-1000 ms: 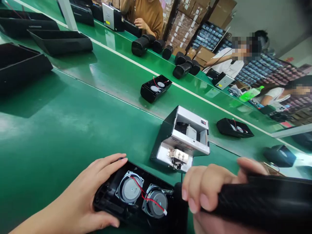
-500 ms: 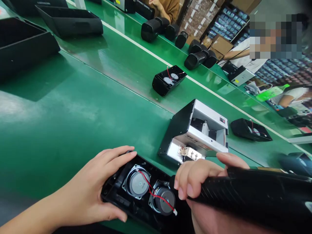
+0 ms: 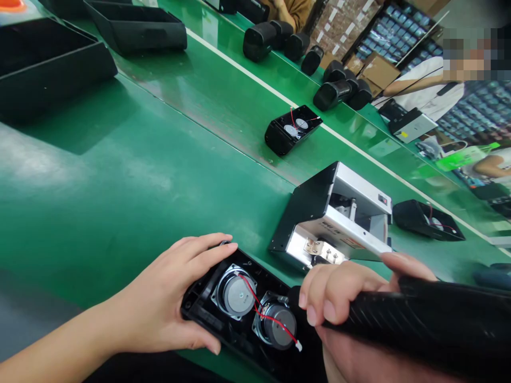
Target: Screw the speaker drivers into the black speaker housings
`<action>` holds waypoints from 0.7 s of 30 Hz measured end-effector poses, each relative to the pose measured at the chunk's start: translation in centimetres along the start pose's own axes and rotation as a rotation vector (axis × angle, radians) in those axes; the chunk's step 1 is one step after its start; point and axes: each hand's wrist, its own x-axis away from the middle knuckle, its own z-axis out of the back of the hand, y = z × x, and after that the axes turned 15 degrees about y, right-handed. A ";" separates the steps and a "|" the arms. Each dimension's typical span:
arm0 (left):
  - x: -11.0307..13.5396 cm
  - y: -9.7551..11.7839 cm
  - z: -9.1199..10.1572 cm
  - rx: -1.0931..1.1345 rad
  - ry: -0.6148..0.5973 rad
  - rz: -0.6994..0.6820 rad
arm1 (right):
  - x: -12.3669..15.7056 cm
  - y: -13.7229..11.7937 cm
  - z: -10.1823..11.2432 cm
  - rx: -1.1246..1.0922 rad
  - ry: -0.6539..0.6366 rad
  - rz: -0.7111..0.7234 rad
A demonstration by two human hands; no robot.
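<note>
An open black speaker housing (image 3: 223,332) lies at the near edge of the green bench, with two round silver drivers and a red wire (image 3: 263,314) across them. My left hand (image 3: 167,303) grips the housing's left end, fingers over its far rim and thumb on the near side. My right hand (image 3: 343,303) is wrapped round a thick black tool handle (image 3: 431,324) that runs off to the right, its tip hidden over the housing's right end. Just beyond stands a silver and black metal machine (image 3: 339,223).
Two more open speaker housings (image 3: 293,130) (image 3: 427,218) lie on the conveyor belt. Closed black speakers (image 3: 339,90) line the far side, where other people sit at work. Large black trays (image 3: 136,24) stand at the far left. Cardboard boxes are stacked behind.
The view has shifted, so everything sits further right and lower. Both hands keep their grip on the housing and the tool; the right hand has edged slightly right along with them.
</note>
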 end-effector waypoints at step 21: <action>0.0 0.0 -0.2 0.014 0.010 -0.005 | -0.4 0.8 -0.6 -0.055 0.068 0.052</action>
